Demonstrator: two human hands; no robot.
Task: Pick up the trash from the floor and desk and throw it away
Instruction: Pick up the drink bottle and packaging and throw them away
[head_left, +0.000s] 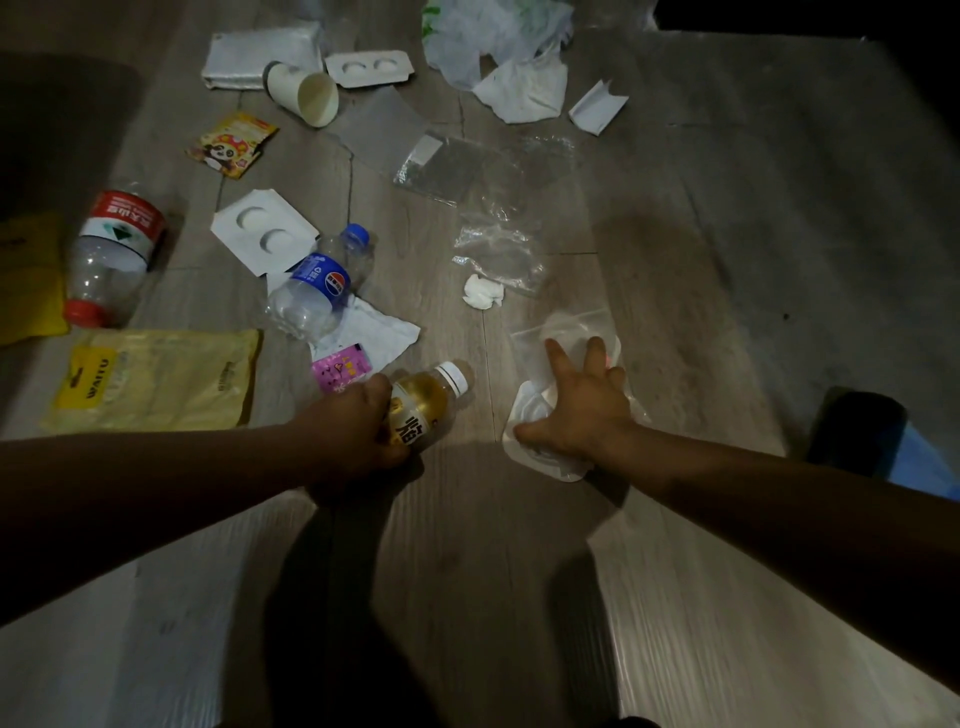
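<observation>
Trash lies scattered over a wooden floor (467, 545). My left hand (358, 431) is shut on a small bottle of yellow drink (428, 402) with a white cap, low over the floor. My right hand (582, 410) rests with fingers spread on a clear plastic bag (566, 332) and a white wrapper (530, 410); it grips nothing. Nearby lie a blue-label bottle (317, 286), a red-label bottle (114, 249), a crumpled tissue (483, 292), a pink sachet (340, 371) and a yellow mailer bag (156, 379).
Farther back lie a paper cup (306, 93), two white blister trays (262, 231), a panda snack packet (231, 145), clear bags (496, 249), white paper (524, 91) and a plastic sack (483, 31). A dark and blue object (883, 441) sits at right.
</observation>
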